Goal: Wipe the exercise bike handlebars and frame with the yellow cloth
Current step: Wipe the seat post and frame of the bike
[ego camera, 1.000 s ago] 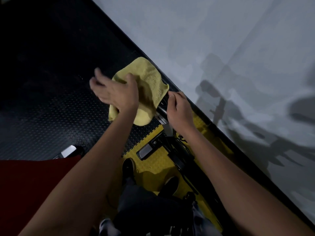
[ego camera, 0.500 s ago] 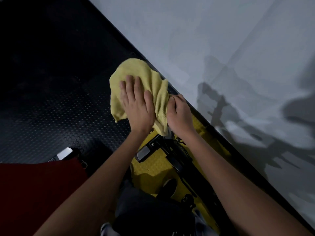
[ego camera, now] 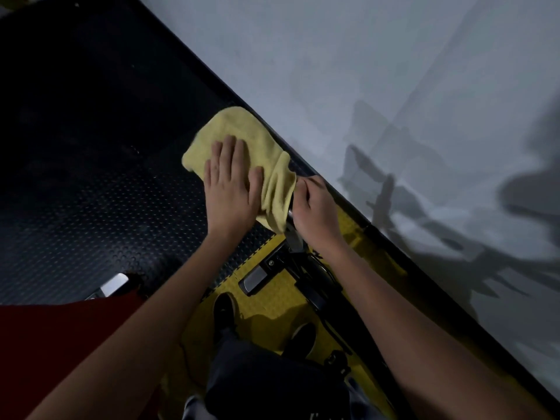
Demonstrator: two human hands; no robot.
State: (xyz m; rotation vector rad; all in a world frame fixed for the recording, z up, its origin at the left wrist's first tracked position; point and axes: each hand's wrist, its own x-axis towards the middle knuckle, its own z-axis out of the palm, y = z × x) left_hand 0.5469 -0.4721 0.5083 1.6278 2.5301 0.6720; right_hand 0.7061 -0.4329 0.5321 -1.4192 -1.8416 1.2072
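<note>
The yellow cloth (ego camera: 242,137) is draped over the top of the bike's handlebars, which it hides. My left hand (ego camera: 231,189) lies flat on the cloth with fingers together, pressing it down. My right hand (ego camera: 315,207) is curled around a handlebar grip just right of the cloth. Below both hands the dark bike frame (ego camera: 312,283) runs down toward my legs, with a silver pedal (ego camera: 254,278) beside it.
A grey wall (ego camera: 394,86) rises close on the right. Black studded rubber flooring (ego camera: 75,207) spreads to the left, with a yellow mat (ego camera: 272,304) under the bike. A red object (ego camera: 54,344) sits at lower left, next to a second silver pedal (ego camera: 113,284).
My left hand went from holding the cloth up in the air to laying it over the handlebars and pressing flat on it. My right hand stayed on the grip.
</note>
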